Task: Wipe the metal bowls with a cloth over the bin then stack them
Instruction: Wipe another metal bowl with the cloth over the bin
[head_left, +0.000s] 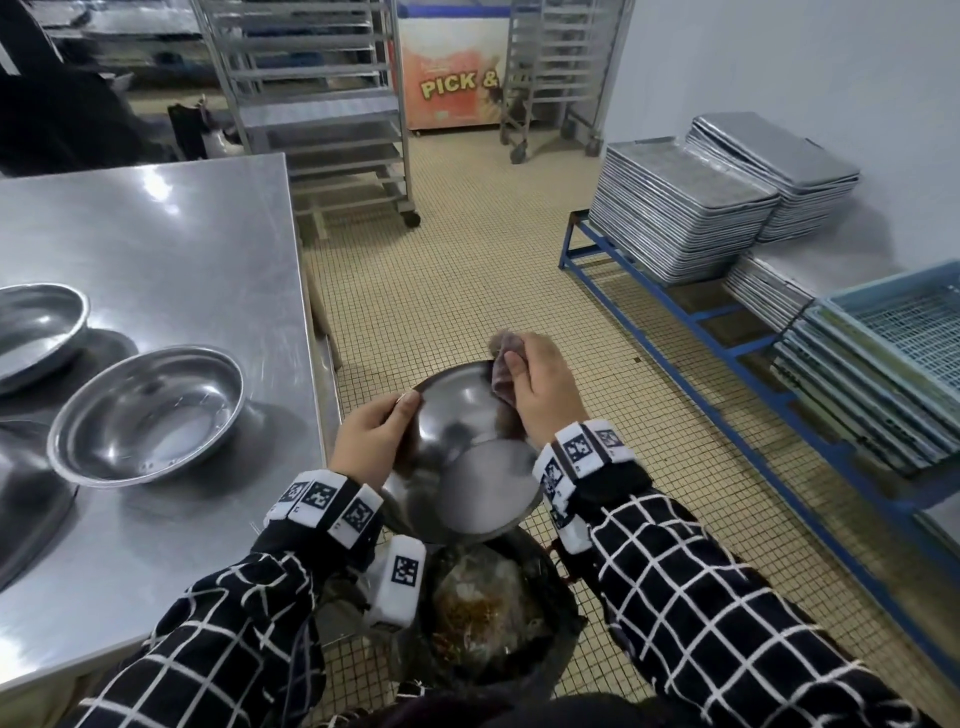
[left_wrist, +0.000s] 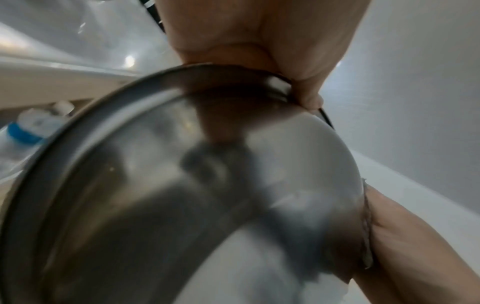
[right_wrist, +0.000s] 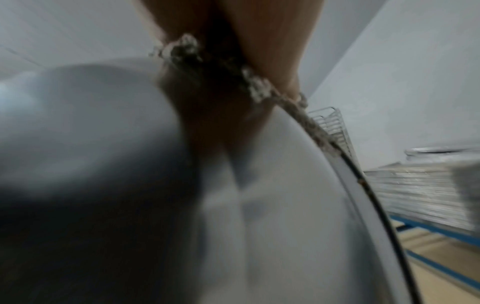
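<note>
Head view, held item: round shiny metal bowl (head_left: 462, 441), tilted with its inside toward me, directly above the black lined bin of food waste (head_left: 498, 623).
Head view, left grip: my left hand (head_left: 371, 441) curls round the bowl's left rim, thumb inside, fingers behind.
Head view, right grip: my right hand (head_left: 540, 395) pinches a small greyish-brown cloth (head_left: 501, 374) over the far right rim.
Head view, key relation: the cloth sits at the upper right of the bowl and the unwiped basin lies below and left of it, toward my left hand; I judge the next stroke runs that way.
Head view, stacking site: two more round metal bowls (head_left: 148, 415) sit on the steel bench (head_left: 182, 249) to my left, nearer my left hand.
Left wrist view: the bowl's outer wall fills the picture; my thumb hooks its rim; picture blurred.
Right wrist view: heavily blurred; the cloth's frayed edge lies along the rim under my fingers.
Hidden: my left fingers behind the bowl; any residue in the bowl cannot be made out.
</note>
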